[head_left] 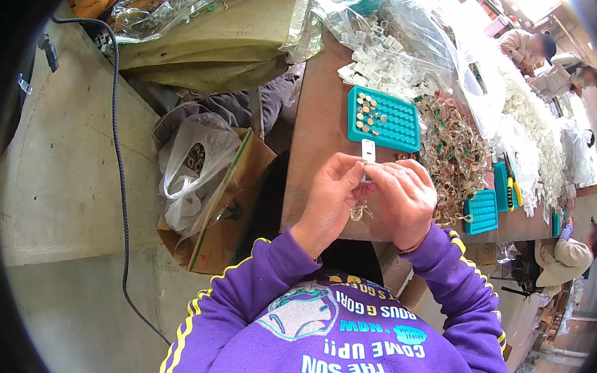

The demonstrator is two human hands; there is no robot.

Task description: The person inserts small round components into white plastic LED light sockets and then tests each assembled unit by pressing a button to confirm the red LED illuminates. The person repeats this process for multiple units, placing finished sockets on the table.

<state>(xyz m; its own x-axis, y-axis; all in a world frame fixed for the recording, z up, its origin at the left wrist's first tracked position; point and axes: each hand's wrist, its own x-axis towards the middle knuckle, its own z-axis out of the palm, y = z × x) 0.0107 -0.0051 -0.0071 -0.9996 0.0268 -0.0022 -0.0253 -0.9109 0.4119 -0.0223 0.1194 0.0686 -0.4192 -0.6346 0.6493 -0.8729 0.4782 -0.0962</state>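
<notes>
Head view: at frame centre, my left hand (330,196) and right hand (406,200) together pinch a small white rectangular plastic piece (368,150). Bare brown tabletop (321,96) opens toward its left edge; a teal pitted plastic tray (401,126) lies just above.

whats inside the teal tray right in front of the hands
Small round pieces cluster in the left part of the teal tray, and the pockets toward its right show none. Whatever lies under the pieces is covered and cannot be seen.
</notes>
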